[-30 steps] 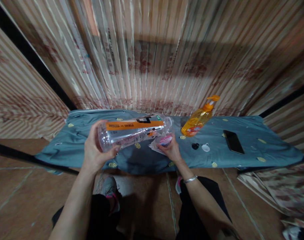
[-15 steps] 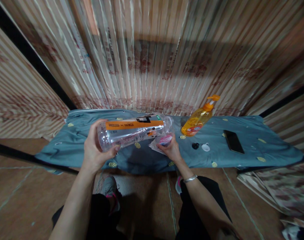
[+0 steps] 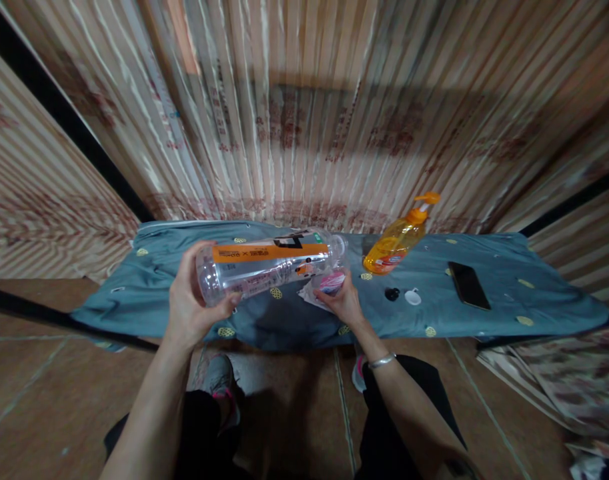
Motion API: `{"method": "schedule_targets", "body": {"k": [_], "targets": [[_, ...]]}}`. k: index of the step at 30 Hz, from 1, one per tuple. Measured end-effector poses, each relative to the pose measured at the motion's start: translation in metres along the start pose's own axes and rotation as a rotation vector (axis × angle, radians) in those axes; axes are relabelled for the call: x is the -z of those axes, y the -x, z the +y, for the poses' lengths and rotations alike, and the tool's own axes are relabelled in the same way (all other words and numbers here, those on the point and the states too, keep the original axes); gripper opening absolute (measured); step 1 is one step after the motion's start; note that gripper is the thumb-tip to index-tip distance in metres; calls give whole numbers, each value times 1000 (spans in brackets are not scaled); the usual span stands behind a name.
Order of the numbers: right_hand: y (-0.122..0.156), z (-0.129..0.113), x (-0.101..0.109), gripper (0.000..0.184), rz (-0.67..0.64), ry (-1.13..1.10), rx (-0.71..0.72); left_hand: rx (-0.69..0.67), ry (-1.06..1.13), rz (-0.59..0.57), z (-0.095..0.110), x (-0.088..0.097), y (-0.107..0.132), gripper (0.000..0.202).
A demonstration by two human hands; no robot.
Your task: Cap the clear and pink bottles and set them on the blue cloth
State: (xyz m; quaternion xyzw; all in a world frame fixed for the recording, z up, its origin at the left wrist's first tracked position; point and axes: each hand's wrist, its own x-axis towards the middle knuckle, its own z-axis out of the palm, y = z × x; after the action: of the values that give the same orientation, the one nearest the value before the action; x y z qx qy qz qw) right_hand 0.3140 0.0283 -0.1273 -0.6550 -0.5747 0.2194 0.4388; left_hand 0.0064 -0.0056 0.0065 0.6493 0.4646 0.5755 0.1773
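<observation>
A large clear plastic bottle [image 3: 269, 260] with an orange and silver label lies tilted almost level, its uncapped-looking neck pointing right. My left hand [image 3: 191, 290] is wrapped round its base end. Below the neck, my right hand [image 3: 345, 301] is closed on a small clear container [image 3: 330, 283] with a pink label; its mouth is close under the bottle's neck, and I cannot tell if they touch. A crumpled white tissue [image 3: 311, 293] is beside the small container. To the right of my right hand lie a small black cap [image 3: 392, 294] and a white cap [image 3: 413, 297].
A pump bottle of orange liquid [image 3: 391, 247] stands at the back of the cloth-covered bench [image 3: 149, 293]. Right of it lies a black phone [image 3: 468, 285]. A striped curtain [image 3: 304, 133] hangs behind, with dark metal poles [image 3: 91, 143] at the sides.
Almost nothing differs. Both hands hold the same bottle and small container in nearly the same place; the whole view has shifted very slightly.
</observation>
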Motion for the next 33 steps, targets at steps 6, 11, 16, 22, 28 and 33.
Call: {"method": "schedule_targets", "body": {"k": [6, 11, 16, 22, 28, 33], "targets": [[1, -1, 1, 70, 0, -25, 22, -12, -26, 0, 0, -1, 0, 82], [1, -1, 1, 69, 3, -13, 10, -34, -32, 11, -1, -2, 1, 80], [1, 2, -1, 71, 3, -2, 19, -48, 0, 9, -2, -3, 1, 80], [2, 2, -1, 75, 29, -15, 13, -76, -15, 3, 0, -4, 0, 84], [2, 1, -1, 75, 22, -12, 12, -85, -33, -1, -2, -3, 0, 86], [2, 1, 0, 71, 15, -5, 15, -70, -15, -4, -3, -2, 1, 82]]}}
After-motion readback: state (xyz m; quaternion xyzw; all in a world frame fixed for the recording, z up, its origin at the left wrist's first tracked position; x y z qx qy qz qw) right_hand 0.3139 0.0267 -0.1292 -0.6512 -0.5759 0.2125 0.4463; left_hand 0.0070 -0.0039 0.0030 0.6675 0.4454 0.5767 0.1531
